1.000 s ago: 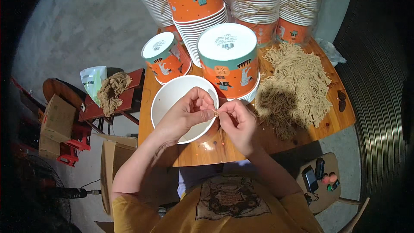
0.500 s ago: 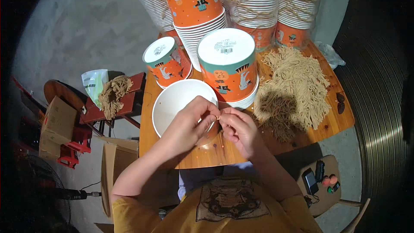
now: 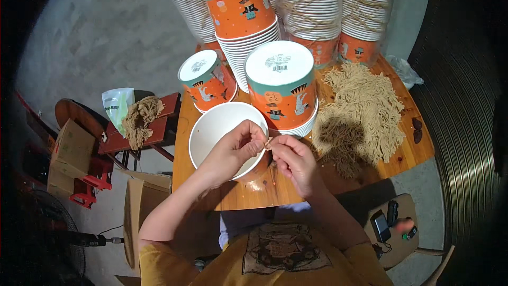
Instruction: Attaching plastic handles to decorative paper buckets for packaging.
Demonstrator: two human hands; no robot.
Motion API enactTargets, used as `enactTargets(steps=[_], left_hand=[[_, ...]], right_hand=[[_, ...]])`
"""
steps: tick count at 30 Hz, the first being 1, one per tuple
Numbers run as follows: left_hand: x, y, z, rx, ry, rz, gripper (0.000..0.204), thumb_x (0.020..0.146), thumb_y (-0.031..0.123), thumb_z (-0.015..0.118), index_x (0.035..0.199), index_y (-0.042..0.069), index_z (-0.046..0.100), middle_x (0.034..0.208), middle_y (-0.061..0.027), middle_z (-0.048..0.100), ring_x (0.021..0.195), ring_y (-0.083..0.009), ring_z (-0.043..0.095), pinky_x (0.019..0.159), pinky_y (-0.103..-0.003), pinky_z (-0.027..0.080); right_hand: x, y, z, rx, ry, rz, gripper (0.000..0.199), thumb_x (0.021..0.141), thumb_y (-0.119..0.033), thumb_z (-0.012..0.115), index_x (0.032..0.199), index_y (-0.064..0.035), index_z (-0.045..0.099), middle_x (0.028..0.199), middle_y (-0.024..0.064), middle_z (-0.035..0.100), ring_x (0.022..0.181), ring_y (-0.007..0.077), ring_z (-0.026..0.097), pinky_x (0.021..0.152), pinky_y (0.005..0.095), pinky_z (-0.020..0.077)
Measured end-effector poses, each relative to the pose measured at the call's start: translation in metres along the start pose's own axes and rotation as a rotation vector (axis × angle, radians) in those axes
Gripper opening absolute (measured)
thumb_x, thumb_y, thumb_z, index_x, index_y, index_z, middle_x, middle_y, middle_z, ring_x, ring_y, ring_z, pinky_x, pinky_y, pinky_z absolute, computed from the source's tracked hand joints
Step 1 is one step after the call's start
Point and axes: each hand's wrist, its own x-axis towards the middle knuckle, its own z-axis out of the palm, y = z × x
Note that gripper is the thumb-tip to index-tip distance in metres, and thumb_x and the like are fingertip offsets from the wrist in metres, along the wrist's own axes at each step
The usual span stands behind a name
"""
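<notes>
A white-lined paper tub (image 3: 211,127) stands upright on the wooden table before me. At its near right rim, my left hand (image 3: 238,148) and my right hand (image 3: 295,164) meet, fingertips pinched together. Between them is a short bit of tan string (image 3: 268,142); most of it is hidden by my fingers. To the right lies a large heap of tan string (image 3: 368,111), part of it darkened by shadow. Just behind my hands, an upside-down stack of orange and green paper tubs (image 3: 280,95) shows its white base.
A smaller tub stack (image 3: 206,82) and a taller one (image 3: 243,13) stand behind. Plastic-wrapped stacks with string (image 3: 309,8) line the table's back. A red side table (image 3: 159,122) holds more string (image 3: 143,119). A stool (image 3: 407,206) with a phone is at right.
Both hands stay pinched at the tub's rim, with small finger shifts on the string. The whole view has tilted slightly, so things sit a little lower.
</notes>
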Motion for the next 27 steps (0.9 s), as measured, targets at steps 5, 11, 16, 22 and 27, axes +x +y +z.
enactTargets(steps=[5,11,16,22,27], left_hand=[[-0.0035,-0.0017,-0.0004,0.056,-0.025,0.101,0.013,0.091,0.000,0.053,0.102,0.004,0.047,0.092,-0.0001,0.049,0.086,-0.0086,0.047,0.081,-0.022,0.041],[-0.0009,-0.0012,0.0039,0.266,0.033,0.191,0.014,0.090,0.000,0.052,0.102,0.003,0.046,0.089,-0.0045,0.051,0.082,-0.0124,0.050,0.076,-0.026,0.044],[-0.0015,0.0044,0.0065,0.379,0.050,0.193,0.011,0.091,0.002,0.052,0.101,0.002,0.046,0.087,-0.0075,0.053,0.081,-0.0155,0.053,0.074,-0.028,0.045],[-0.0018,0.0024,0.0064,0.374,0.061,0.194,0.009,0.093,0.005,0.050,0.100,0.001,0.045,0.089,-0.0090,0.054,0.082,-0.0179,0.054,0.074,-0.029,0.045],[-0.0017,0.0015,0.0068,0.399,0.062,0.217,0.009,0.094,0.007,0.050,0.099,0.001,0.045,0.090,-0.0094,0.054,0.083,-0.0190,0.054,0.075,-0.029,0.045]], right_hand=[[-0.0018,-0.0005,0.0012,-0.044,0.005,-0.036,0.014,0.092,-0.016,0.053,0.099,-0.0046,0.057,0.077,-0.0022,0.052,0.058,0.0014,0.041,0.047,0.0166,0.0295],[-0.0014,0.0029,-0.0004,-0.089,0.012,-0.090,0.014,0.092,-0.015,0.054,0.101,-0.0041,0.058,0.079,-0.0010,0.054,0.059,0.0019,0.044,0.047,0.0164,0.0334],[-0.0002,0.0025,0.0021,-0.135,0.012,-0.090,0.013,0.091,-0.013,0.055,0.101,-0.0045,0.057,0.080,-0.0007,0.054,0.060,0.0024,0.046,0.047,0.0168,0.0350],[-0.0006,0.0056,0.0037,-0.217,0.032,-0.233,0.014,0.094,-0.014,0.052,0.103,-0.0040,0.052,0.087,0.0027,0.060,0.062,0.0036,0.053,0.046,0.0166,0.0364],[-0.0028,0.0064,0.0021,-0.323,0.028,-0.275,0.011,0.096,-0.013,0.048,0.102,-0.0032,0.050,0.086,0.0055,0.061,0.060,0.0063,0.055,0.045,0.0166,0.0372]])
